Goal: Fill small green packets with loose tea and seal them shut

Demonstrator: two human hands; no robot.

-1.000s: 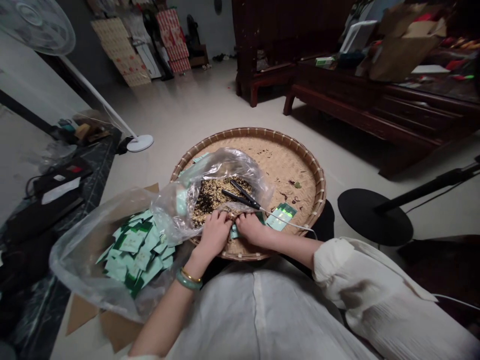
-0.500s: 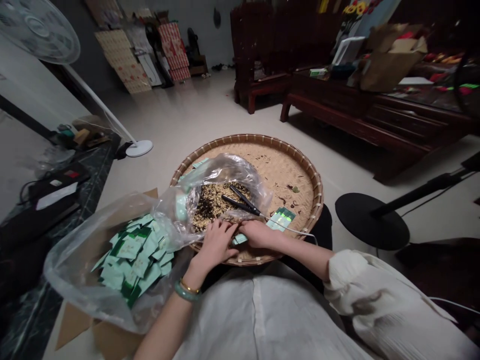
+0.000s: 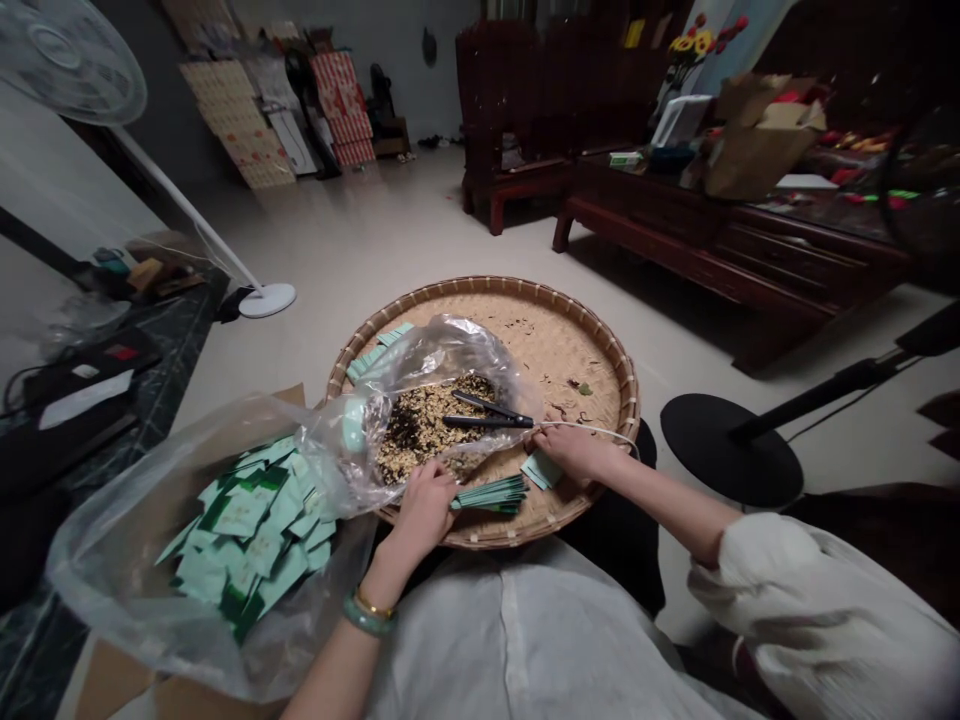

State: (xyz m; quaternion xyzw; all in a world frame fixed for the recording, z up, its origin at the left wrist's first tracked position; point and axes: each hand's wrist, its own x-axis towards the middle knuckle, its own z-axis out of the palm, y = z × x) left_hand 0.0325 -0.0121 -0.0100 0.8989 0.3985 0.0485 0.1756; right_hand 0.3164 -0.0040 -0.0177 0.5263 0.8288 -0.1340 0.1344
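The person's left hand sits at the near lip of a clear plastic bag, its fingers pressed together and curled down against the film; whether they pinch it, I cannot tell. The bag lies open in a round bamboo winnowing basket, holding a speckled mix of dried tea and pale grains.

Across the mix lies a black two-armed heat-sealing tong, its long axis nearly level across the frame and its tips pointing left, toward the far side of the bag. A white cord runs from its right end over the right hand, whose fingers lie loosely together on the basket, just beside a loose green sachet. Whether they grip anything is hidden.

A neat stack of green sachets lies near the basket's near rim. A heap of green-and-white sachets fills a second plastic bag at lower left. Their printing is too small to read.
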